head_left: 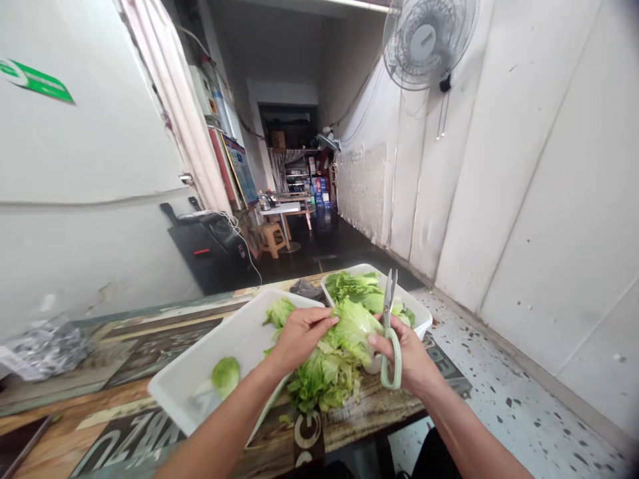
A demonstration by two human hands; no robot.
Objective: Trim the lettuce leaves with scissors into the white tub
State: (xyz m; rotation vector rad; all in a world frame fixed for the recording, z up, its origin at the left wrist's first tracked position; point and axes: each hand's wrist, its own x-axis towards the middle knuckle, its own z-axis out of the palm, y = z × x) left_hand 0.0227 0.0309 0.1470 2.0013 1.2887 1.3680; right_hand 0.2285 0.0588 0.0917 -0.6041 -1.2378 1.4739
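My left hand (304, 334) pinches the edge of a pale green lettuce leaf (354, 327). My right hand (407, 349) holds scissors (391, 339) with light green handles, their blades pointing up and slightly parted. Its thumb also touches the right edge of that leaf. Below the leaf, a pile of loose lettuce (327, 379) lies on the table between two white tubs. The left tub (200, 349) has a few leaves in it, partly hidden by my left forearm. Behind my hands, the right tub (424, 320) is heaped with lettuce leaves.
The wood-patterned table (124, 356) carries a dark cloth (306, 289) behind the tubs, a crumpled bundle (50, 346) at left and a dark flat device (20, 442). A white wall (539, 199) with a fan (429, 43) stands at right. A stool (272, 239) is farther back.
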